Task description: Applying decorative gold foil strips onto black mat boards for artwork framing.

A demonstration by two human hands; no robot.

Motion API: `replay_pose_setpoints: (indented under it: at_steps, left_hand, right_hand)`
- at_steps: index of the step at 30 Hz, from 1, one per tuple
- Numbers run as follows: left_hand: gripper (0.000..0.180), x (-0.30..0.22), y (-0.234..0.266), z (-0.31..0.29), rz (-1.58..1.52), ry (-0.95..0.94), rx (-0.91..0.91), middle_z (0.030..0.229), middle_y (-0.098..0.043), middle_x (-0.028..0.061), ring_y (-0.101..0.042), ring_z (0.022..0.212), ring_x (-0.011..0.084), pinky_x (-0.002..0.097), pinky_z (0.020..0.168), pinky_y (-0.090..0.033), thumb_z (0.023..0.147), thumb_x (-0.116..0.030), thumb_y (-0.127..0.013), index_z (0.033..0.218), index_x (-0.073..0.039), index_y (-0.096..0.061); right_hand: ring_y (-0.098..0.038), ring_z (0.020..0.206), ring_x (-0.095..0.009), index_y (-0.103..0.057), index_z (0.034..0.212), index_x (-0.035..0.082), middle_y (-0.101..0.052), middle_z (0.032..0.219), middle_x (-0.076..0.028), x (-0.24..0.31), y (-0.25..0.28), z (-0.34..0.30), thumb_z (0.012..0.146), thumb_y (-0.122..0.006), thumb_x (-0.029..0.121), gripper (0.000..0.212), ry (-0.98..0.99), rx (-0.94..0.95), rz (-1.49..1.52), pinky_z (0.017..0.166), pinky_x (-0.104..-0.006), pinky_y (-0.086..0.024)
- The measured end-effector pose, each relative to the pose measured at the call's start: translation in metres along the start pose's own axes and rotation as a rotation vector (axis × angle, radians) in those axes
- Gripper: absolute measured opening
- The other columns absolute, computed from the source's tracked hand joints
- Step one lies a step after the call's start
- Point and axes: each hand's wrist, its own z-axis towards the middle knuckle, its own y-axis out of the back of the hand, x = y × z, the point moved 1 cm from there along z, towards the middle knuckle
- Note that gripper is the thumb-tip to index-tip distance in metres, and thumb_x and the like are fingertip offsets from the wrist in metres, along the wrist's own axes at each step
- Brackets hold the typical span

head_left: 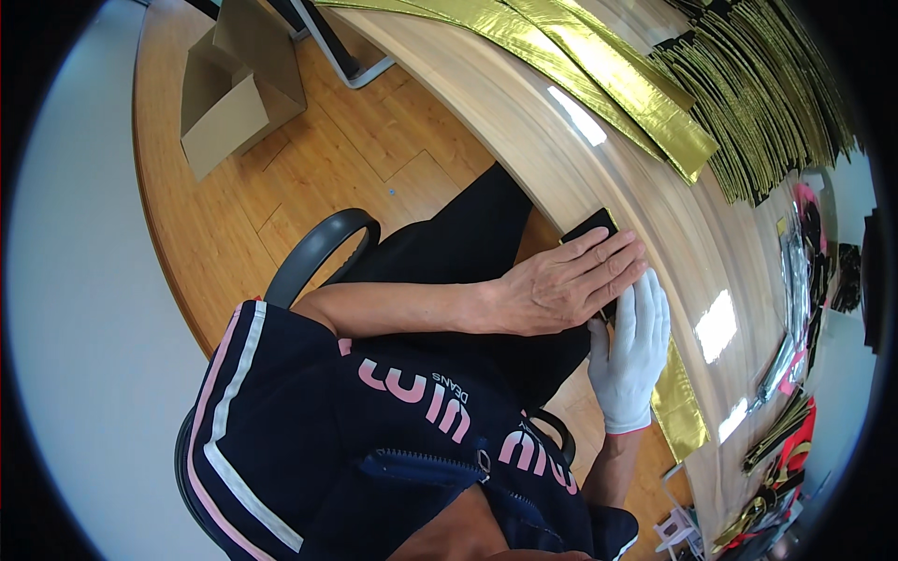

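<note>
Navy jacket with pink and white stripes (290,411) nearest. Bare left hand (564,288), fingers extended, overlies flat black gold-edged piece (589,225) at pale wooden table (659,220) edge; white-gloved right hand (633,351) adjoins. Either grip pinching: cannot tell.

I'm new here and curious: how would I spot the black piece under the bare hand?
Find the pale wooden table curving down the right side. At its near edge, the bare left hand lies beside the white-gloved right hand. The black piece pokes out from under the left one, its dark face unlike the shiny gold strips farther across.
</note>
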Motion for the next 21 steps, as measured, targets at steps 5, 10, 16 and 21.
replay_pose_setpoints:
  at_steps: [5,10,16,21]
  left_hand:
    - [0.055,0.0,-0.003,-0.003,0.025,-0.005,-0.025,0.158,-0.05,0.0215,-0.044,0.151,0.0337,0.0459,0.126,-0.032,0.1,-0.015,-0.05,0.15,0.006,-0.052]
    - [0.057,-0.002,0.001,0.001,0.02,-0.028,0.005,0.158,-0.05,0.0222,-0.047,0.149,0.0364,0.0481,0.125,-0.033,0.1,-0.019,-0.053,0.154,-0.001,-0.05]
    - [0.063,0.0,0.004,0.001,-0.025,-0.061,0.108,0.163,-0.04,0.0298,-0.042,0.149,0.0465,0.0556,0.123,-0.033,0.095,-0.02,-0.058,0.158,-0.019,-0.049]
    - [0.065,0.0,0.006,0.005,0.0,-0.101,0.161,0.165,-0.035,0.0302,-0.037,0.151,0.0498,0.0601,0.122,-0.032,0.094,-0.015,-0.06,0.158,-0.017,-0.048]
  right_hand:
    - [-0.05,0.144,-0.043,-0.049,0.152,0.0,-0.053,0.153,-0.023,0.001,0.0,-0.001,0.079,-0.083,0.001,0.08,-0.002,0.014,0.002,0.119,-0.0508,-0.041]
    - [-0.051,0.143,-0.043,-0.052,0.149,0.0,-0.054,0.153,-0.023,0.005,0.008,-0.008,0.079,-0.083,0.001,0.077,-0.049,0.0,0.017,0.118,-0.0513,-0.041]
    - [-0.065,0.124,-0.042,-0.063,0.126,0.001,-0.069,0.13,-0.019,0.029,0.026,-0.044,0.08,-0.079,0.0,0.048,-0.035,-0.2,0.193,0.106,-0.053,-0.051]
    - [-0.07,0.11,-0.034,-0.07,0.112,0.003,-0.073,0.119,-0.014,0.045,0.018,-0.071,0.076,-0.078,-0.001,0.037,-0.121,-0.162,0.26,0.096,-0.0472,-0.055]
